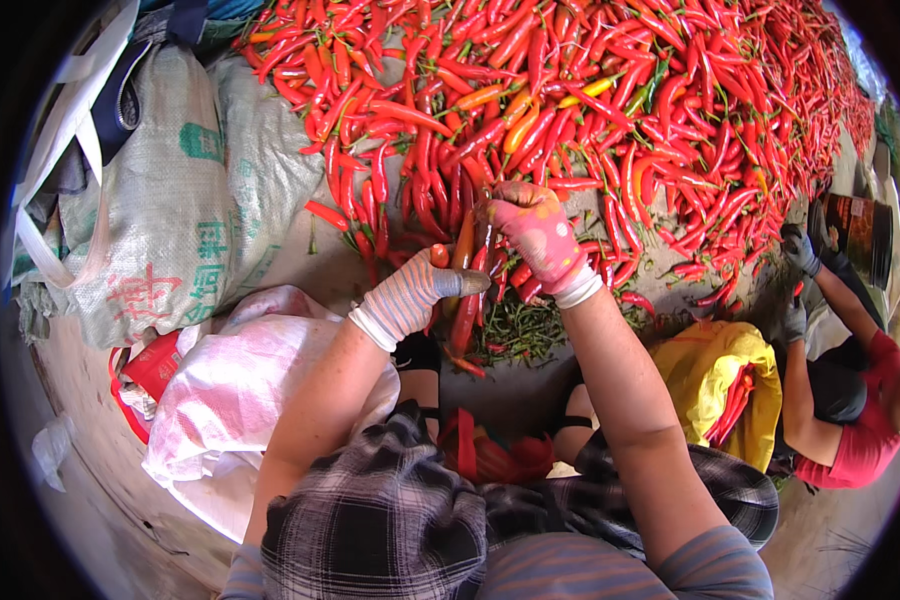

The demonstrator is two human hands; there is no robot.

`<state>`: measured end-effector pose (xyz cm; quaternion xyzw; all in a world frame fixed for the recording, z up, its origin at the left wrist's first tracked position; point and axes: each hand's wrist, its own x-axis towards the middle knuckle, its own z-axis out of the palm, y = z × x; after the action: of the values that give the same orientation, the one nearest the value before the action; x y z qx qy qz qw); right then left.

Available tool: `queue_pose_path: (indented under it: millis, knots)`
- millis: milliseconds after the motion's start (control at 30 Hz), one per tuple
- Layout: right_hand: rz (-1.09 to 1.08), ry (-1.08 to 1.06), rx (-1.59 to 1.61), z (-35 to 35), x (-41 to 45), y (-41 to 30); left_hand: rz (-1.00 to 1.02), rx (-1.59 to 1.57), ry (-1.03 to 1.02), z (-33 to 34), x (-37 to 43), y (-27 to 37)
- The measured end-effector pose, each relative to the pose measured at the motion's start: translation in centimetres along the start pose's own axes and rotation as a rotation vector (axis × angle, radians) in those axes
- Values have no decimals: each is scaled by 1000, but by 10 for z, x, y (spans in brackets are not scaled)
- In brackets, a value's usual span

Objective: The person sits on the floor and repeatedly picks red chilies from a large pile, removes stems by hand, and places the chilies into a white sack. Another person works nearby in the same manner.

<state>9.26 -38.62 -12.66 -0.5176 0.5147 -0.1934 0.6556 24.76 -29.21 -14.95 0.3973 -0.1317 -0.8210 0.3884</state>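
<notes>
My left hand (412, 289), in a striped knit glove with a dark thumb tip, is closed around several long red chilli peppers (466, 319). They hang down between thumb and fingers, and one chilli's end shows above the fist. Just up and to the right, my right hand (536, 232) wears a pink patterned glove with a white cuff. Its fingers are pinched at the upper end of the held chillies, and hide what exactly they grip. Beneath both hands lies a heap of green chilli stems (521, 330) on the floor.
A big pile of red chillies (570, 97) spreads ahead. Woven sacks (165, 172) stand at left, with a white-pink sack (247, 390) nearer. At right are a yellow sack (679, 371) holding chillies, a dark bucket (859, 236) and another person (855, 427) with gloved hands.
</notes>
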Motion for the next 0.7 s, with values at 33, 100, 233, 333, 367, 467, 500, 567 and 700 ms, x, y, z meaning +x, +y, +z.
queue_pose_path:
  millis: [33, 100, 233, 333, 367, 467, 500, 567, 700]
  knots:
    - [25, -21, 174, -1, -5, 5, -27, 67, 7, 0, 1, -1]
    - [137, 50, 464, -3, -16, 19, -49, 199, -45, 0, 4, -3]
    - [211, 221, 1042, -41, -30, 56, -38, 244, 8, 5, 5, -4]
    - [70, 480, 310, -68, -47, 84, 43, -147, -24, 11, -7, 6]
    - [12, 606, -94, -70, -55, 91, 88, -241, -8, 15, -16, 10]
    - [61, 647, -305, -81, -77, 100, 336, -156, 26, 15, -68, 34]
    - [-62, 591, -500, -78, -81, 100, 362, 35, -30, 10, -97, 51]
    - [-174, 526, -881, -66, -78, 98, 500, -95, 217, 8, -169, 61]
    - [-345, 200, -1371, -41, -56, 97, 447, 561, 371, -19, -306, 50]
